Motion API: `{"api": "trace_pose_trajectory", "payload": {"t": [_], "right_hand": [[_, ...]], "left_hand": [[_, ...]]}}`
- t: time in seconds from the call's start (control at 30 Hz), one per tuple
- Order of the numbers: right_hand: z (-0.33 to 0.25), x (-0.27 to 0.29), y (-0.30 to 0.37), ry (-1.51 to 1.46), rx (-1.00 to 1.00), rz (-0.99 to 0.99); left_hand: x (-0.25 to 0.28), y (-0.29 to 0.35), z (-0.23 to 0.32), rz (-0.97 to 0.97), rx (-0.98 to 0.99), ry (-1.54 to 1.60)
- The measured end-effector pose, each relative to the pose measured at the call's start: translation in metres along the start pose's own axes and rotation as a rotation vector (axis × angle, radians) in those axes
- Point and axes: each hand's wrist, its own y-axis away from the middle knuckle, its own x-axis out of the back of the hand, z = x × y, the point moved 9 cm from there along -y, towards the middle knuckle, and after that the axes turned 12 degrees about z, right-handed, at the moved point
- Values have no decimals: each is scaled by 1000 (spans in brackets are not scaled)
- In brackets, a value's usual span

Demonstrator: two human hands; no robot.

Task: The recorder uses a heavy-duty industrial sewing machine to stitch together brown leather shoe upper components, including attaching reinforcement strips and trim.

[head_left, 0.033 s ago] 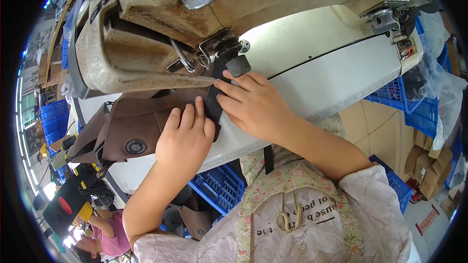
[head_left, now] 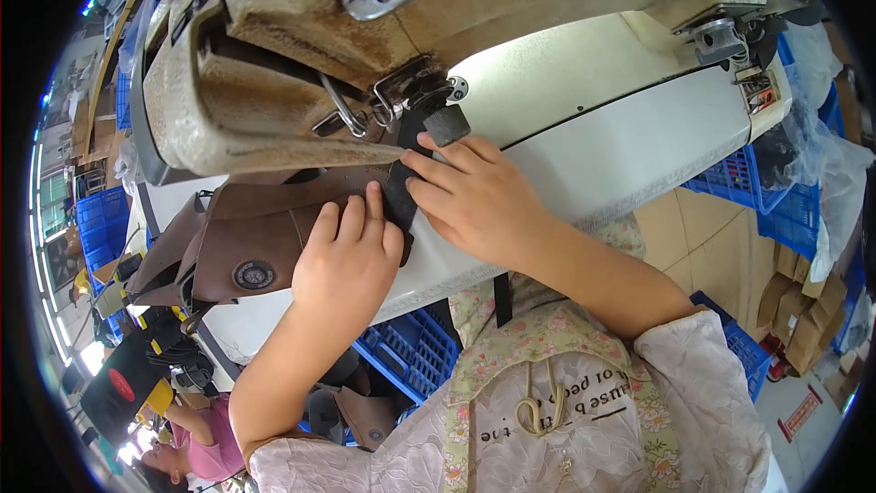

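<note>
A brown leather shoe upper (head_left: 237,242) with a round dark badge lies on the white sewing table (head_left: 630,141), partly under the head of a worn cream sewing machine (head_left: 274,23). My left hand (head_left: 347,251) rests palm down on its right part, fingers stretched forward. Beside those fingertips runs a black strip (head_left: 399,196) along the upper's edge. My right hand (head_left: 479,201) lies with extended fingers over that strip, fingertips close by a dark knurled knob (head_left: 446,125). The machine head hides the stitching spot and the upper's far side.
Below the table's front edge stands a blue crate (head_left: 411,351), with more brown uppers (head_left: 365,415) near it. Blue baskets (head_left: 789,219) and clear plastic bags are at the right. Another person (head_left: 205,443) in pink sits at the lower left.
</note>
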Motion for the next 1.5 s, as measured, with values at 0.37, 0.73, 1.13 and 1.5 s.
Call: {"api": "trace_pose_trajectory", "payload": {"t": [0.37,0.73,1.13,1.5], "right_hand": [[-2,-1,-1,26,-1,-21],[4,3,-1,-40,-23,-14],[10,6,0,-42,-43,-24],[24,13,-10,-14,-31,-63]], "left_hand": [[0,-9,-1,-26,41,35],[-7,-16,4,2,106,6],[-5,-25,10,34,122,-2],[-4,-41,18,76,166,14]]}}
